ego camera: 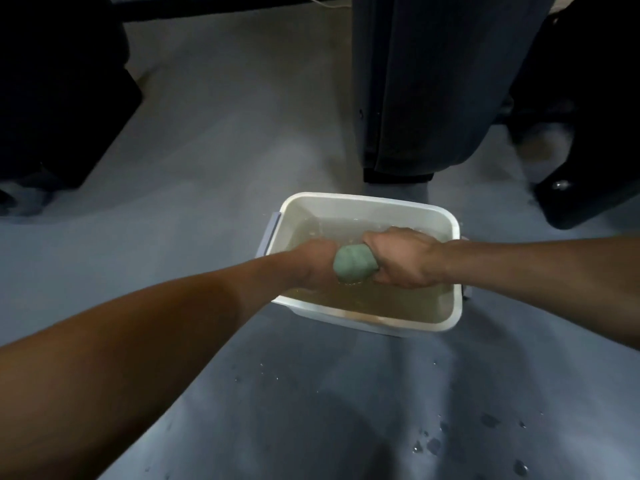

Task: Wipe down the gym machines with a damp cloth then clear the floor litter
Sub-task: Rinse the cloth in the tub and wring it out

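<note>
Your left hand (313, 263) and right hand (403, 259) are both clenched tight around the green cloth (353, 263), one on each end, so only a short bunched section shows between your fists. The cloth's long axis runs left to right, across your body, and it sits directly over the white tub (360, 199), just above the yellowish water (398, 299). Whether its lowest fold touches the water cannot be told from here. Neither hand is nearer than the other; the cloth is already shared equally between them.

That crosswise axis is what the next move likely turns on: this looks like wringing, so your fists would need to twist in opposite directions about that line while staying above the tub, letting the runoff fall back inside rather than on the grey floor (214, 140), where droplets (424, 445) already lie on your near right.

Beyond the tub, a dark machine column (433, 81) rises just behind its far rim, nearest on your right-hand side. Other dark equipment (59, 91) stands well off to the left. No wiping has visibly begun at this point.
</note>
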